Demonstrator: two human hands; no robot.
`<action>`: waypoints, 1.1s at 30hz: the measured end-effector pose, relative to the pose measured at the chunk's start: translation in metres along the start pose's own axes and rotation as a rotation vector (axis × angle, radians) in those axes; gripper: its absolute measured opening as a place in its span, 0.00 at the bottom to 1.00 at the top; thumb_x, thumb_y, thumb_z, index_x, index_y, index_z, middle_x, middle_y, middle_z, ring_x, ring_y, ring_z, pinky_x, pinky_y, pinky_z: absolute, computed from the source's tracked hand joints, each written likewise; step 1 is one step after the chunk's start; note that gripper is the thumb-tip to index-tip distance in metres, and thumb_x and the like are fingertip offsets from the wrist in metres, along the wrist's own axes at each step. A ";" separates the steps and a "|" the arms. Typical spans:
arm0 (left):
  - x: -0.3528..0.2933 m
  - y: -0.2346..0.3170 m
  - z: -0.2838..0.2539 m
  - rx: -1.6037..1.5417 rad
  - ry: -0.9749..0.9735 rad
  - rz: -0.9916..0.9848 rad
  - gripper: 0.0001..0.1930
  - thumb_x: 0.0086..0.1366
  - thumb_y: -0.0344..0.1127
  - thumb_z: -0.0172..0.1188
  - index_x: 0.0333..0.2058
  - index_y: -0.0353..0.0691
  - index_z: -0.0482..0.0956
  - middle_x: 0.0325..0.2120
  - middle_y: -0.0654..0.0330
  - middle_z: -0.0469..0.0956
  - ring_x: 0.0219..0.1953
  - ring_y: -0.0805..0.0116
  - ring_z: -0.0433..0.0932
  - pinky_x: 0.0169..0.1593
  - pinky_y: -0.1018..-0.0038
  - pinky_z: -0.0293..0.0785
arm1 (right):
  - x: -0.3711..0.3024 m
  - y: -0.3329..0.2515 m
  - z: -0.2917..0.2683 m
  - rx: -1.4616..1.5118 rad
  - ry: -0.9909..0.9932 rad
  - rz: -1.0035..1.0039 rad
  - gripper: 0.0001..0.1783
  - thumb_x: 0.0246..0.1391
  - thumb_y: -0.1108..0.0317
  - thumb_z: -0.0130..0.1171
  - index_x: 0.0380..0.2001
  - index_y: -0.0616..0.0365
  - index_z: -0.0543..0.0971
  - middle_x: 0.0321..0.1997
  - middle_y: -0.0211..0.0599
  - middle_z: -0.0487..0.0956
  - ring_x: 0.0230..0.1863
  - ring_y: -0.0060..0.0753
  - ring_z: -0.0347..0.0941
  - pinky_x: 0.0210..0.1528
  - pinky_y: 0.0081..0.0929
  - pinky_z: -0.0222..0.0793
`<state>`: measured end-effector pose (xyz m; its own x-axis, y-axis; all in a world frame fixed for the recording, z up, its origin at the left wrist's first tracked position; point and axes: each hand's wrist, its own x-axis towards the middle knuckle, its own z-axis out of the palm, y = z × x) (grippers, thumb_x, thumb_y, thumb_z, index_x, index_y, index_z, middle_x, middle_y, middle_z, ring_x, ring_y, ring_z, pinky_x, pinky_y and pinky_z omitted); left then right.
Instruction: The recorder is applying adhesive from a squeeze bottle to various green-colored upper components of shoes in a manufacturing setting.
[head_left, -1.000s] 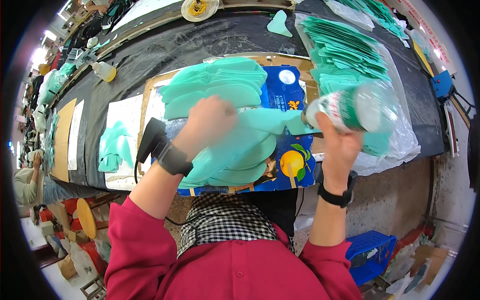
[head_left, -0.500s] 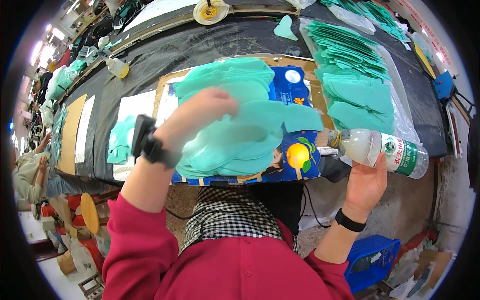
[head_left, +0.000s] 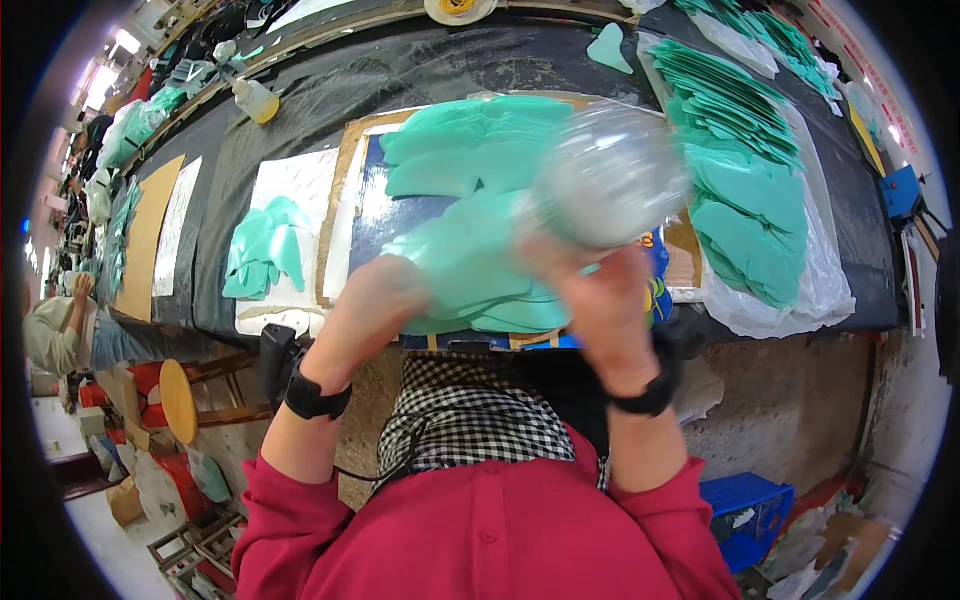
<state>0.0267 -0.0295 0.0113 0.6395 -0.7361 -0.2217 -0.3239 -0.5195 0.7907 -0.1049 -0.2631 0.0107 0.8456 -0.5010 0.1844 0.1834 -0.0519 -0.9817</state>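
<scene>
I have the right hand (head_left: 600, 300) wrapped round the clear bottle (head_left: 612, 175), base tipped away from the counter's (head_left: 400, 72) near edge, over the green sheets' (head_left: 470, 245) right side; left hand (head_left: 385, 292) at their left, grip too blurred to tell.

Board (head_left: 405, 210) on table (head_left: 420, 68); sheet stack (head_left: 460, 160) on board, bottle (head_left: 612, 180) over its right half. Right of board, more sheets (head_left: 750, 240) on plastic (head_left: 822, 298); left, cut pieces (head_left: 268, 250) on paper (head_left: 305, 185); behind, spool (head_left: 460, 9).
</scene>
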 end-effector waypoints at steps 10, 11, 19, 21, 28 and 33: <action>-0.002 -0.001 -0.009 -0.338 0.008 -0.162 0.12 0.65 0.36 0.58 0.40 0.33 0.84 0.34 0.63 0.80 0.33 0.71 0.74 0.40 0.74 0.72 | 0.022 -0.009 -0.077 -0.198 0.346 -0.177 0.28 0.54 0.72 0.78 0.56 0.64 0.77 0.52 0.38 0.85 0.50 0.28 0.82 0.55 0.30 0.78; -0.004 0.004 -0.013 -0.300 -0.034 -0.144 0.14 0.69 0.38 0.55 0.41 0.35 0.85 0.36 0.63 0.81 0.34 0.70 0.77 0.41 0.75 0.73 | 0.017 -0.007 -0.068 -0.205 0.312 -0.177 0.29 0.54 0.72 0.78 0.56 0.64 0.77 0.52 0.38 0.85 0.51 0.29 0.82 0.56 0.30 0.77; -0.013 -0.002 -0.019 -0.501 -0.077 -0.167 0.16 0.74 0.40 0.54 0.48 0.32 0.83 0.44 0.59 0.83 0.44 0.67 0.85 0.48 0.73 0.82 | -0.029 -0.010 0.041 -0.169 0.058 -0.141 0.23 0.53 0.71 0.79 0.51 0.60 0.84 0.49 0.36 0.87 0.49 0.31 0.83 0.52 0.31 0.78; -0.009 -0.007 -0.019 -0.368 -0.112 -0.114 0.16 0.75 0.38 0.54 0.49 0.31 0.82 0.45 0.58 0.83 0.43 0.67 0.85 0.48 0.73 0.82 | -0.043 -0.015 0.067 0.053 0.009 -0.121 0.24 0.51 0.69 0.81 0.52 0.56 0.84 0.50 0.34 0.86 0.48 0.32 0.82 0.52 0.31 0.77; -0.008 0.008 -0.023 -0.673 -0.081 -0.240 0.13 0.73 0.37 0.59 0.44 0.32 0.83 0.42 0.60 0.83 0.40 0.71 0.83 0.47 0.74 0.80 | -0.038 -0.025 0.023 0.553 0.179 -0.001 0.26 0.57 0.80 0.71 0.58 0.58 0.78 0.55 0.35 0.83 0.56 0.32 0.82 0.60 0.35 0.81; 0.011 0.040 -0.015 -0.449 -0.053 -0.267 0.08 0.65 0.34 0.68 0.37 0.36 0.83 0.30 0.66 0.80 0.34 0.77 0.78 0.41 0.79 0.74 | -0.029 -0.020 -0.053 0.791 0.393 0.025 0.27 0.66 0.64 0.68 0.64 0.58 0.72 0.63 0.40 0.80 0.62 0.41 0.79 0.64 0.43 0.79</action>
<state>0.0314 -0.0522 0.0490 0.6194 -0.6304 -0.4678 0.1833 -0.4633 0.8670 -0.1599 -0.2937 0.0224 0.6472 -0.7622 -0.0097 0.5835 0.5035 -0.6372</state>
